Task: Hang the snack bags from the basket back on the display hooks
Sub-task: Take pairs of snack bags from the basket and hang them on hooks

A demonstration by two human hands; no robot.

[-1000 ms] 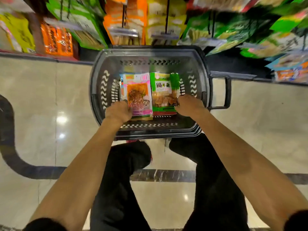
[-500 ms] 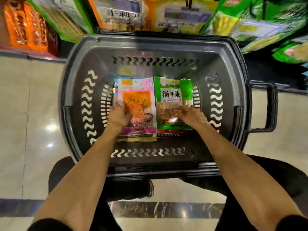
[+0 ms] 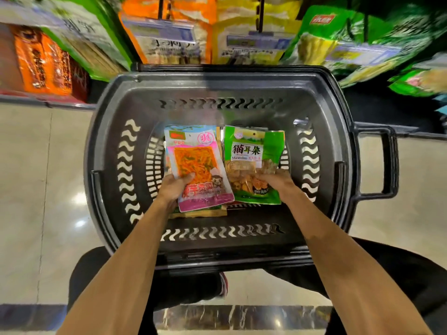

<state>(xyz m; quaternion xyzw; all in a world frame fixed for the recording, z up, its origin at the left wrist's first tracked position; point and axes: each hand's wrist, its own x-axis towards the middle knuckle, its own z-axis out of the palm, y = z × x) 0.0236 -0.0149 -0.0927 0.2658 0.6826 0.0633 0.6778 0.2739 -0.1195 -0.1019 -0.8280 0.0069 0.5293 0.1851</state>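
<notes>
Black plastic basket [image 3: 106, 146] holds 2 snack bags side by side. Left hand [image 3: 173, 188] grips the pink bag [image 3: 197, 163], thumb on top; right hand [image 3: 275, 181], fingers curled, pinches the green bag [image 3: 254, 151].

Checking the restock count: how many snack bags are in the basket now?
2 fully seen: a pink bag on the left, gripped by the left hand, and a green bag on the right under the right hand. Edges beneath suggest more hidden bags.

Dark basket [image 3: 338, 151] stands on glossy floor [image 3: 43, 189].
</notes>
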